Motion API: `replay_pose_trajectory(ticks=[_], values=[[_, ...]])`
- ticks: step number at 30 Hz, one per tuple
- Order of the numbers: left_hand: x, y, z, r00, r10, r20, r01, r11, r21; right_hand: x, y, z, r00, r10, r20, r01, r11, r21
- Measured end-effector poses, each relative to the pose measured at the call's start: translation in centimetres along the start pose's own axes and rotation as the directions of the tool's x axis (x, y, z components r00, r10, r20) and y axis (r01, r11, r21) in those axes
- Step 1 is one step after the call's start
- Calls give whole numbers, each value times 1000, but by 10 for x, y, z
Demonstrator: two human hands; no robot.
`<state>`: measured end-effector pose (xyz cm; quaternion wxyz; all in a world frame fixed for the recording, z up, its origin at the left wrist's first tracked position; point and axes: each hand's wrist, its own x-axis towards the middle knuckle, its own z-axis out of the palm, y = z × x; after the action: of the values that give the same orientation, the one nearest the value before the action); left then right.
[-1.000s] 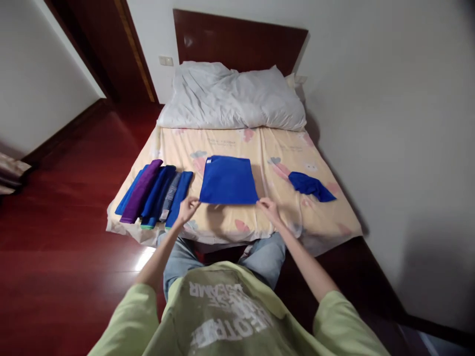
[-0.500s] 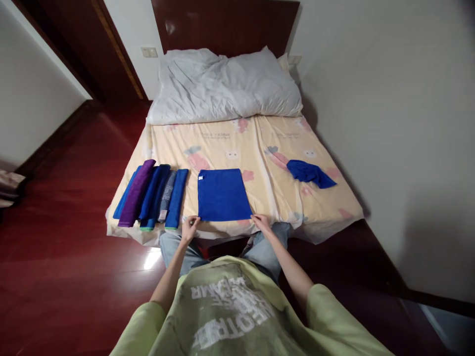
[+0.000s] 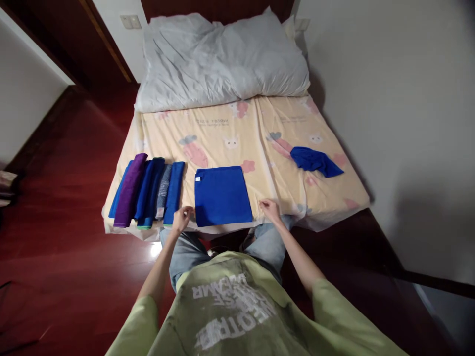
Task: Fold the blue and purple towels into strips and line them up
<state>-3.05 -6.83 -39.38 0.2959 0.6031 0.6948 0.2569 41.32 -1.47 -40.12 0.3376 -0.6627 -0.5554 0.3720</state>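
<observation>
A blue cloth (image 3: 223,196) lies flat near the front edge of the bed, a white tag at its upper left corner. My left hand (image 3: 181,219) is just left of its lower left corner, apart from it, fingers bent with nothing visible in them. To the right of the cloth, my right hand (image 3: 270,209) hovers over the sheet, fingers apart and not touching the cloth. Several rolled or folded towels lie side by side at the left, among them a purple one (image 3: 130,190), a grey one (image 3: 164,192) and a blue one (image 3: 174,193).
A crumpled blue cloth (image 3: 315,161) lies on the right part of the bed. The bed has a patterned yellow sheet (image 3: 215,138), with a bulky white quilt (image 3: 222,59) across its head end. A wall stands close along the right.
Both hands have let go of the flat cloth's near corners and moved outward from it. The view has shifted, so the bed looks nearer.
</observation>
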Motion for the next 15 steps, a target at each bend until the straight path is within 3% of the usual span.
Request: replay_pose_trajectory(ticks=[3,7,11,15], values=[[67,16,-9,984,176,-1,-176,982,70,49,-28,9,983,-183,2,183,981,-72],[154,39,-9,933,348,92,-359,911,202,122,-59,37,909,-386,157,412,886,-213],[210,47,1,912,338,234,-402,851,338,182,-62,72,867,-378,324,476,822,-314],[237,38,11,903,264,338,-398,811,429,217,-44,97,868,-295,400,449,812,-373]])
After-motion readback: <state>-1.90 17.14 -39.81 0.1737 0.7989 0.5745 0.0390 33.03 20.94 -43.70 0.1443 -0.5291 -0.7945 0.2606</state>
